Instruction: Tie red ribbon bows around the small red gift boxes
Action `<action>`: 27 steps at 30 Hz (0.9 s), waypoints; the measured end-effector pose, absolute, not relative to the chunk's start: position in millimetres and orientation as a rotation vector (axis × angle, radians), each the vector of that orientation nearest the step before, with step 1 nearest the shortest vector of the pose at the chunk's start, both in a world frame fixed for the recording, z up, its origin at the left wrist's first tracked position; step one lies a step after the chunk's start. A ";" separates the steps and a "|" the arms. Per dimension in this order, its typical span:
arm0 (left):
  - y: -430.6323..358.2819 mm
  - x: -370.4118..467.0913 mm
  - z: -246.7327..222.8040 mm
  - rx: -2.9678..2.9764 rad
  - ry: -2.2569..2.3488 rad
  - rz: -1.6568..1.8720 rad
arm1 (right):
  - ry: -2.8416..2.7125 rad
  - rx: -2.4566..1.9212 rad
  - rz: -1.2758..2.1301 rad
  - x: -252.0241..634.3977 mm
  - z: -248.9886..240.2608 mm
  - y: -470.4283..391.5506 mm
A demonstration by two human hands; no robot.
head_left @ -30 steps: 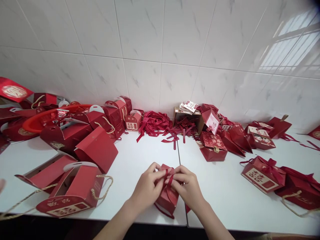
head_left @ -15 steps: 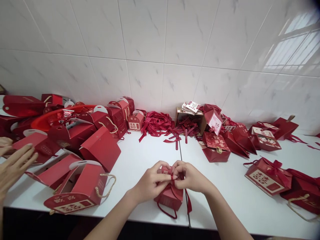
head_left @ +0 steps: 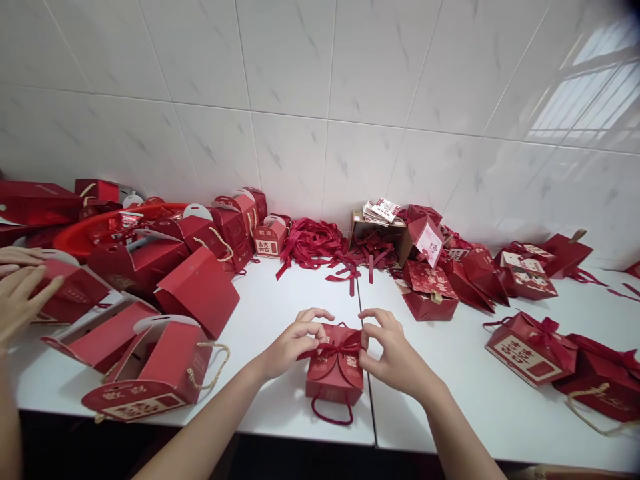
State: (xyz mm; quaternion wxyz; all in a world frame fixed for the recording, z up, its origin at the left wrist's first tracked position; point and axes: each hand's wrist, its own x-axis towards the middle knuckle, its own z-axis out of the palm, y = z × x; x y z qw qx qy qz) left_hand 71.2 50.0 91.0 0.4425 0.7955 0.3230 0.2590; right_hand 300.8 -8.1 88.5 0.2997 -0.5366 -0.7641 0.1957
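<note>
A red gift box [head_left: 333,385] stands upright on the white table before me, a dark red cord handle looping from its front. Across its closed top lies a dark red ribbon [head_left: 342,349], knotted in a bow at the middle. My left hand [head_left: 294,344] pinches the ribbon's left side between thumb and forefinger. On the opposite side, my right hand [head_left: 393,350] has thumb and forefinger closed on the ribbon's right end, its other fingers curled above. The fingertips partly cover both ribbon ends.
Open red boxes [head_left: 150,367] crowd the left, where another person's hands [head_left: 20,293] hold a box. A ribbon pile [head_left: 314,241] and a carton of ribbons [head_left: 407,247] lie by the wall. Bow-tied boxes [head_left: 533,350] sit at right. A seam splits the table.
My hands have moved apart from the knot at the box's middle to either side, drawing the ribbon outward. The bow now shows. At left, the other person's hands have shifted.
</note>
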 end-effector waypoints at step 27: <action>64.5 42.6 43.7 2.433 1.167 1.122 | -1.769 -1.201 0.915 301.7 51.6 -13.1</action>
